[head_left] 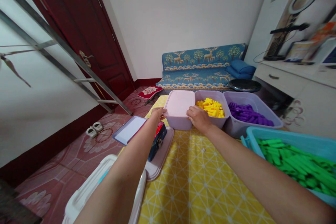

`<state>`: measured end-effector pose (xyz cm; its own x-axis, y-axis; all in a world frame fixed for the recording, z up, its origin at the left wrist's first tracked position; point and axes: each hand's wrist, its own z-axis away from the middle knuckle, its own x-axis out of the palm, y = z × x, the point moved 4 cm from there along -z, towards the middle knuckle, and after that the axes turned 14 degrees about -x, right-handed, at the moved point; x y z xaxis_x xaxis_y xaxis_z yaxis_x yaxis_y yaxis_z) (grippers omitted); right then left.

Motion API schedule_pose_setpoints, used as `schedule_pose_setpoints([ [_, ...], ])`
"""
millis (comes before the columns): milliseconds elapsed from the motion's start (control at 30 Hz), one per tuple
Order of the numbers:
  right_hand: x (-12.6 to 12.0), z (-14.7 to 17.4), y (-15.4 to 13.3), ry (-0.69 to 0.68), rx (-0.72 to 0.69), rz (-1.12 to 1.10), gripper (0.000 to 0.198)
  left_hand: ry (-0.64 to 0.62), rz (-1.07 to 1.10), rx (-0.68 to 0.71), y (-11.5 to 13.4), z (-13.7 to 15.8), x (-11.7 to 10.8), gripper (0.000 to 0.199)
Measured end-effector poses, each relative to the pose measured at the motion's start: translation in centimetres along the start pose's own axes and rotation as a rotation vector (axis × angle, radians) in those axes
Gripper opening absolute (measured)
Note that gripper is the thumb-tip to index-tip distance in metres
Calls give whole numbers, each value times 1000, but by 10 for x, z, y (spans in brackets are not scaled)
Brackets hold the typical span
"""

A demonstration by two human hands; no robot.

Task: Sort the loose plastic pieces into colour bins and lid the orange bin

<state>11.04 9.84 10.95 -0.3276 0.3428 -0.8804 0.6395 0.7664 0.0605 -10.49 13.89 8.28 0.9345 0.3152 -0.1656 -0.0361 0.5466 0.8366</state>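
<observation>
My left hand rests against the left edge of the pink lidded box, fingers curled round the rim of its lid; how tightly they grip I cannot tell, since the fingertips are tucked against the box. My right hand sits on the opposite side, at the lid's near right corner, fingers bent and pressing on the edge, thumb toward me. Between my two hands the box stands upright on the yellow patterned tablecloth, lid flat on top (it looks seated, though I cannot see the far edge closely).

Just beyond my right hand, touching the pink box, is a lilac tub of yellow blocks. Further right of that stands a larger lilac tub of purple blocks, and nearer to me, beside my right forearm, a turquoise bin of green blocks.

Below my left wrist lies a dark blue box with red inside, resting on a pale tray, and its blue-rimmed lid tilts out to the left of my forearm. Nearer me, under my left elbow, is a white plastic container.

Well beyond both hands a blue sofa with a deer pattern stands against the wall.
</observation>
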Motion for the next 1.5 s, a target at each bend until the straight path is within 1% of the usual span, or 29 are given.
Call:
schedule_pose_setpoints([
  [100, -5, -3, -3, 14, -2, -16, 11, -36, -24, 3, -2, 10, -6, 33],
  [167, -9, -2, -8, 47, 6, -33, 16, -42, -37, 20, -3, 18, -12, 31],
  [233, -11, 2, -21, 99, 23, -48, 24, -26, -43, 62, -2, 26, -20, 29],
  [267, -11, 6, -32, 127, 26, -63, 27, -11, -44, 91, -2, 31, -25, 28],
  [333, -6, 15, -66, 165, -16, -134, 26, 26, -48, 155, 0, 39, -36, 25],
  [400, 2, 25, -115, 170, -158, -299, 23, 56, -62, 215, 3, 49, -47, 22],
  [433, 6, 30, -141, 148, -238, -380, 21, 61, -74, 244, 5, 55, -51, 21],
  [500, 13, 38, -193, 61, -364, -523, 21, 45, -110, 297, 7, 68, -56, 20],
  [533, 16, 41, -217, 19, -418, -583, 25, 26, -131, 320, 7, 75, -57, 19],
  [600, 23, 45, -257, -57, -535, -671, 48, -15, -171, 351, 4, 92, -60, 18],
  [667, 34, 48, -285, -151, -587, -697, 72, -76, -225, 384, -3, 110, -65, 20],
  [700, 41, 50, -294, -201, -580, -686, 80, -116, -260, 408, -9, 120, -69, 22],
  [767, 57, 53, -303, -267, -540, -650, 87, -208, -353, 500, -24, 138, -81, 27],
  [800, 63, 55, -304, -277, -518, -640, 87, -210, -373, 536, -34, 146, -92, 29],
  [833, 68, 57, -304, -278, -502, -645, 87, -150, -378, 547, -45, 152, -106, 30],
  [867, 71, 59, -303, -272, -493, -660, 86, -58, -377, 550, -57, 157, -123, 30],
  [900, 72, 60, -301, -269, -494, -680, 84, 64, -361, 558, -72, 162, -141, 30],
  [967, 69, 59, -297, -258, -494, -705, 78, 378, -302, 577, -106, 173, -182, 30],
  [1033, 63, 54, -292, -223, -468, -702, 59, 698, -302, 558, -148, 183, -217, 32],
  [1067, 60, 51, -289, -200, -433, -689, 49, 842, -328, 539, -170, 189, -232, 35],
  [1100, 57, 47, -286, -178, -379, -667, 42, 940, -358, 524, -192, 193, -243, 37],
  [1133, 57, 43, -283, -161, -309, -638, 41, 1017, -391, 505, -212, 196, -252, 39],
  [1167, 57, 39, -279, -154, -230, -606, 46, 1080, -416, 466, -230, 198, -259, 43],
  [1233, 61, 34, -274, -164, -79, -552, 64, 1108, -427, 348, -259, 200, -267, 54],
  [1267, 64, 33, -272, -178, -24, -541, 69, 1113, -433, 315, -268, 201, -269, 58],
  [1300, 66, 32, -271, -188, 15, -541, 70, 1119, -440, 296, -274, 202, -269, 62],
  [1400, 71, 31, -269, -167, 88, -580, 68, 1121, -433, 263, -279, 202, -272, 67],
  [1500, 73, 34, -268, -87, 187, -691, 72, 1016, -310, 151, -285, 195, -281, 70],
])
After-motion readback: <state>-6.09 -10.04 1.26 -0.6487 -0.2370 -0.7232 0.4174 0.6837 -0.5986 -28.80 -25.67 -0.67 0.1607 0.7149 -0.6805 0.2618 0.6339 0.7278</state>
